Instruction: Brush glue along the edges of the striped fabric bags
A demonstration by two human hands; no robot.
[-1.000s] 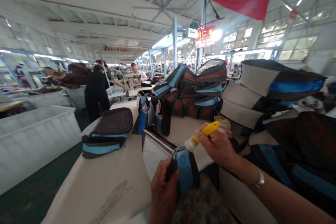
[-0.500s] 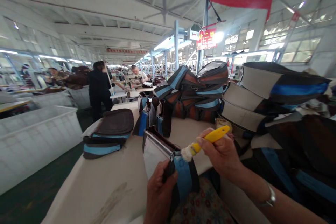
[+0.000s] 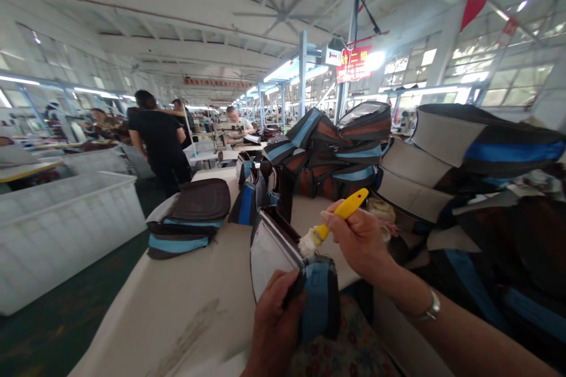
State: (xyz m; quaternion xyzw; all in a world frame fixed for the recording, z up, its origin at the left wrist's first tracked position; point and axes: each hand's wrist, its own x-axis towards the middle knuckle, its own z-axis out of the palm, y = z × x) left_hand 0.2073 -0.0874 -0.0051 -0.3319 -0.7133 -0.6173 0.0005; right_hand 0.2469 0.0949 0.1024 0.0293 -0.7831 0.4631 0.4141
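Note:
My left hand is closed on the near edge of a bag piece with a blue stripe, dark sides and a pale grey panel. The piece is tilted, and its open rim faces up. In my right hand is a paintbrush with a yellow handle, pinched between thumb and fingers. Its pale, clumped bristles point down and left, at the rim close above the blue stripe. Whether the bristles touch the rim I cannot tell.
On the worktable lies a dark bag at left. Several upright bag pieces stand behind my hands. Stacked bags and grey-sided pieces rise behind and right. A white bin and a standing person are beyond the left edge.
The brush has moved slightly left and up, from the blue stripe's top to the piece's rim. On the left, the standing person has shifted, and another person shows behind.

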